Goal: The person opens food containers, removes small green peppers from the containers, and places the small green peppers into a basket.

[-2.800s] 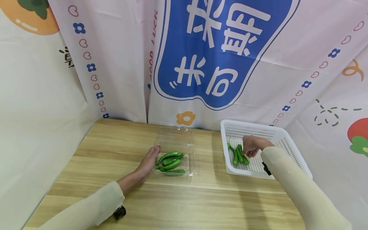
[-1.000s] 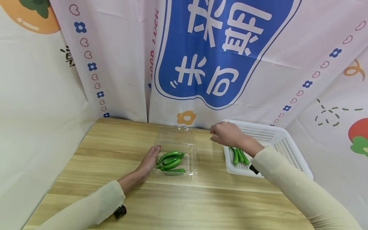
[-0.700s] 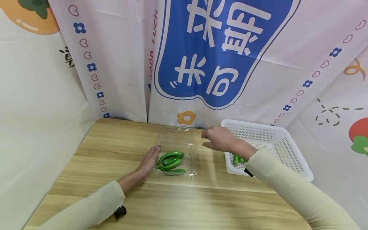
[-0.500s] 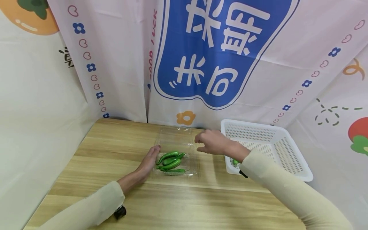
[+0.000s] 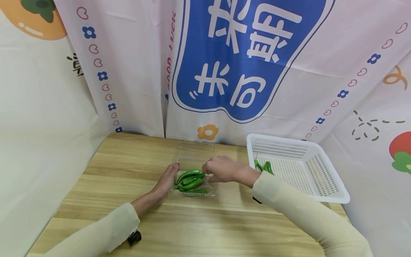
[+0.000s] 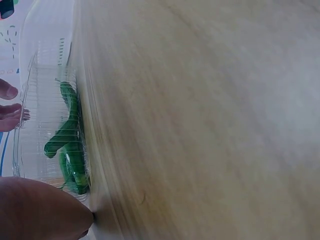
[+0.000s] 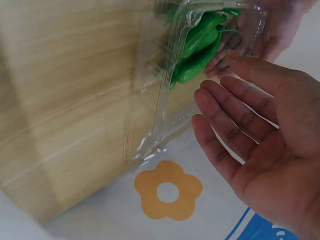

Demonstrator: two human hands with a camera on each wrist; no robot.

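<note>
A clear plastic clamshell box point(image 5: 210, 187) stands with its lid folded back, several green chili peppers point(image 5: 191, 183) lying in it. My left hand point(image 5: 165, 180) rests against the box's left side, thumb up by the rim; through the plastic, the right wrist view shows its fingers along the wall. Over the right side of the box reaches my right hand point(image 5: 224, 168). In the right wrist view its fingers point(image 7: 220, 105) are loosely bent with a gap to the thumb, and I see nothing held between them. More green chilies point(image 5: 268, 167) lie in the white basket point(image 5: 330, 171), partly hidden by the sleeve.
A wooden table point(image 5: 192, 228) carries both containers, the basket at the right rear. Printed cloth point(image 5: 138, 89) hangs behind the table and at both sides. The box's transparent lid point(image 5: 196, 150) lies back toward the rear cloth.
My right hand has moved left from the basket, across the gap, to the right side of the clear box. The left hand and the box have stayed in place.
</note>
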